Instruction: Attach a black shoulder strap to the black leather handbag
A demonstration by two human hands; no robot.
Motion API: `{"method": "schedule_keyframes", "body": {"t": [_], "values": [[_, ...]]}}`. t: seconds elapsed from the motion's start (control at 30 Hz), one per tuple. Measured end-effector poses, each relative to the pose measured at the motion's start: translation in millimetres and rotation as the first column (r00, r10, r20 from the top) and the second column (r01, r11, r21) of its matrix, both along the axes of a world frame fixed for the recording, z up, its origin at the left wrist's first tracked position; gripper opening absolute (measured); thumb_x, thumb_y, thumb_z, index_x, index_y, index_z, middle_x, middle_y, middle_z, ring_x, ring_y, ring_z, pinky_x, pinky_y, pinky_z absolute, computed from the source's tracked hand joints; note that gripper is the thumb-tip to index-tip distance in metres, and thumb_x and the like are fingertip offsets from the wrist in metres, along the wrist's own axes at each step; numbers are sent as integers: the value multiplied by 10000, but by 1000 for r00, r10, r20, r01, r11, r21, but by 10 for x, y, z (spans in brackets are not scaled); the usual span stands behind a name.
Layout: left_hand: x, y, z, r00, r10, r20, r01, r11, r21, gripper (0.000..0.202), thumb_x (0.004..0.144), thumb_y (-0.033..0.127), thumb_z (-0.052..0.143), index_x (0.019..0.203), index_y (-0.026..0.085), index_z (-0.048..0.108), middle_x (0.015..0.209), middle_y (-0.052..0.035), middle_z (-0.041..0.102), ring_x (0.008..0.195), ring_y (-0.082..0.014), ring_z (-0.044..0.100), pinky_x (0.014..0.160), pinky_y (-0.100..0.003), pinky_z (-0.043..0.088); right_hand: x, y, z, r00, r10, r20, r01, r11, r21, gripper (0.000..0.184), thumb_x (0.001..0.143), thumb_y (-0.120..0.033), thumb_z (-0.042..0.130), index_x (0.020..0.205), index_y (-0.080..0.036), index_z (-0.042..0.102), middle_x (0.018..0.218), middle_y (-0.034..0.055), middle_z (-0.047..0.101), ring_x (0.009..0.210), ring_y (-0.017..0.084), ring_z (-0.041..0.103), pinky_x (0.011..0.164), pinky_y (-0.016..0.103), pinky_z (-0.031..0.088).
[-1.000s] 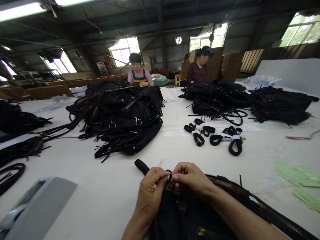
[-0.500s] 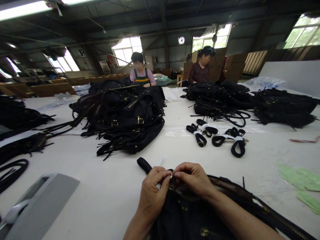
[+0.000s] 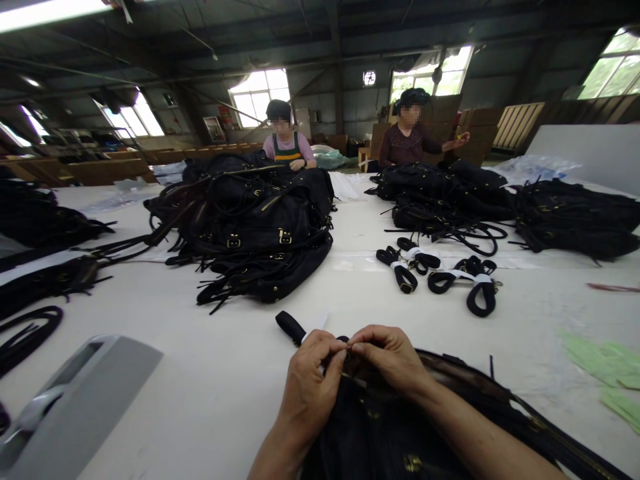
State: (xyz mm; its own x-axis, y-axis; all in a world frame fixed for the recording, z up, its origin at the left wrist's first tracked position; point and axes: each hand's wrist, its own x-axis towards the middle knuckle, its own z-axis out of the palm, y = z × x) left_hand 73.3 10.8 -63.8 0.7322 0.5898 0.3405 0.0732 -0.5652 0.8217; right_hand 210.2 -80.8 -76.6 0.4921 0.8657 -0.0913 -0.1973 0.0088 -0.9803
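A black bag (image 3: 380,433) with gold fittings lies on the white table (image 3: 225,373) right in front of me. My left hand (image 3: 310,383) and my right hand (image 3: 387,357) meet at its top edge, fingertips pinched together on a small part of the bag near the zipper. What the fingertips hold is too small to make out. A black strap end (image 3: 291,327) with a white paper wrap sticks out just beyond my left hand.
A heap of black bags (image 3: 250,227) sits mid-table, more bags (image 3: 500,200) at the right. Bundled black straps (image 3: 440,273) lie between. A grey device (image 3: 75,400) is at the near left, green paper tags (image 3: 605,367) at the right. Two people sit across the table.
My hands stay pinched at the bag's top edge with little shift. The view has drifted slightly left. The person at the far right has raised an arm sideways.
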Motion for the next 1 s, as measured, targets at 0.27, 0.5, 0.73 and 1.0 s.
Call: {"method": "schedule_keyframes", "body": {"t": [0.27, 0.5, 0.73, 1.0], "values": [[-1, 16, -2, 1000, -3, -8, 3, 1000, 2, 140, 859, 176, 523, 814, 199, 653, 819, -13, 599, 794, -135, 588, 723, -263, 476, 16, 4, -76, 997, 4, 71, -6, 1000, 25, 227, 653, -391, 779, 733, -183, 741, 694, 29, 684, 644, 152, 589, 636, 263, 465], [-1, 3, 22, 1000, -7, -10, 8, 1000, 25, 147, 858, 161, 511, 808, 199, 644, 804, -10, 589, 785, -135, 583, 710, -260, 468, 5, -1, -101, 991, 3, 131, -6, 1000, 26, 184, 684, -360, 756, 744, -187, 740, 719, 29, 694, 682, 165, 612, 665, 269, 479], [-21, -11, -8, 999, -26, -42, 27, 999, 26, 172, 890, 166, 474, 804, 203, 618, 832, -11, 568, 811, -137, 572, 731, -264, 458, -7, -30, -61, 963, -30, 268, 28, 1000, 11, 121, 709, -316, 718, 747, -200, 717, 715, 9, 686, 682, 165, 610, 655, 260, 473], [-8, -28, -49, 996, -9, -85, 15, 997, 70, 201, 901, 158, 438, 791, 190, 603, 801, -14, 545, 783, -141, 547, 719, -277, 428, 9, -92, -48, 731, -53, 681, -53, 989, 135, 112, 803, -153, 596, 753, -208, 680, 728, 5, 663, 676, 140, 604, 650, 236, 453]]}}
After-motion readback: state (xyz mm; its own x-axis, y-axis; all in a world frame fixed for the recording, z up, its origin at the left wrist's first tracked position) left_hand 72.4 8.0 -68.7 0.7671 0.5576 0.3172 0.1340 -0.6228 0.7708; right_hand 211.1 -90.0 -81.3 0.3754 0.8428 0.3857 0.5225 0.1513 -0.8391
